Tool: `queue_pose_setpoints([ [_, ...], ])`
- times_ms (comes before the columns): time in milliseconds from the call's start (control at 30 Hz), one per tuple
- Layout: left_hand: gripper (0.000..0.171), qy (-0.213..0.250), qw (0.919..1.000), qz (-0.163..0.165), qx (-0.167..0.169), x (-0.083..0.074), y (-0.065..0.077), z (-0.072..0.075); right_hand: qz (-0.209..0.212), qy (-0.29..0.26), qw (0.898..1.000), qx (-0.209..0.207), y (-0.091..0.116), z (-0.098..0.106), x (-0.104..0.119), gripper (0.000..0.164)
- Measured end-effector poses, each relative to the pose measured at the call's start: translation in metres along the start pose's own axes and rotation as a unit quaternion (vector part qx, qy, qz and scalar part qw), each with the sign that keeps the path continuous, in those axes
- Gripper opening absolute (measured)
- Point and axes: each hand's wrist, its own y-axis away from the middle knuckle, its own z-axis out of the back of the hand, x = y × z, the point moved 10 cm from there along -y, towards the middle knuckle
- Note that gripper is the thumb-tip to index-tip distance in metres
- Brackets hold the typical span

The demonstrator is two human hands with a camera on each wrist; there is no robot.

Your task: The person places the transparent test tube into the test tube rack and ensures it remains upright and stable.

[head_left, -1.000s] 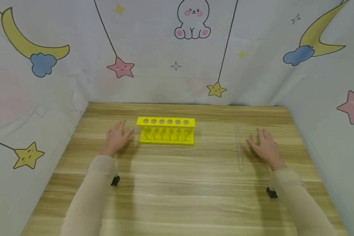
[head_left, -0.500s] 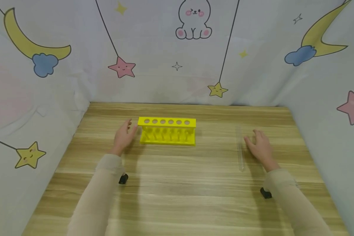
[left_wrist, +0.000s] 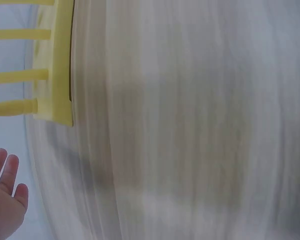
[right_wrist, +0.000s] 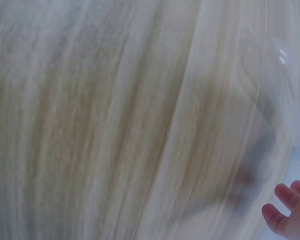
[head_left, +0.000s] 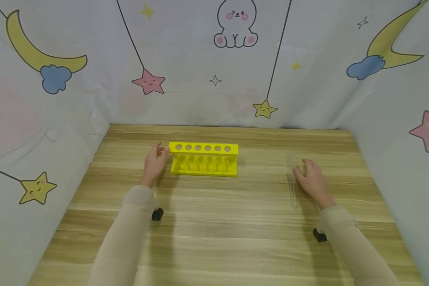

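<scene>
A yellow test tube rack [head_left: 203,148] with a row of round holes along its top stands on the table, left of centre. Beside its left end is my left hand [head_left: 154,163], fingers loosely bent and holding nothing; in the left wrist view, a gap separates that hand [left_wrist: 6,202] from the rack's base [left_wrist: 55,65]. On the right lies a clear glass test tube [head_left: 293,188], its length running front to back. My right hand [head_left: 312,180] hovers at its right side, the thumb near the glass. The right wrist view shows the test tube [right_wrist: 267,82] faint and blurred, apart from the fingers.
The wood-grain table [head_left: 214,238] extends toward me. White cloth printed with moons, stars and a bear [head_left: 236,24] closes off the back and both sides. A small black wrist device [head_left: 157,214] hangs under the left sleeve, another [head_left: 319,235] under the right.
Moving rightward, my left hand has come up to the rack's left end. My right hand has shifted left toward the test tube. Rack and tube keep their places on the table.
</scene>
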Motion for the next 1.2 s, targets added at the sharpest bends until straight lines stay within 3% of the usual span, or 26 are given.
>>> queue_pose_setpoints([
  [267, 0.061, 0.062, 0.9977, 0.026, -0.011, -0.005, -0.004, -0.008, 0.008, -0.007, 1.0, 0.001, 0.001, -0.002, 0.005, 0.061],
  [667, 0.06, 0.086, 0.9944, 0.06, -0.01, -0.003, -0.005, -0.014, -0.002, 0.005, 1.0, -0.012, 0.0, -0.004, 0.005, 0.061],
  [1033, 0.058, 0.131, 0.9861, 0.099, -0.024, -0.001, -0.009, -0.021, -0.037, 0.006, 0.999, 0.01, 0.001, -0.01, 0.007, 0.061],
  [1200, 0.058, 0.129, 0.9859, 0.103, -0.027, -0.001, -0.01, -0.024, -0.052, 0.009, 0.999, 0.011, 0.002, -0.013, 0.004, 0.063],
])
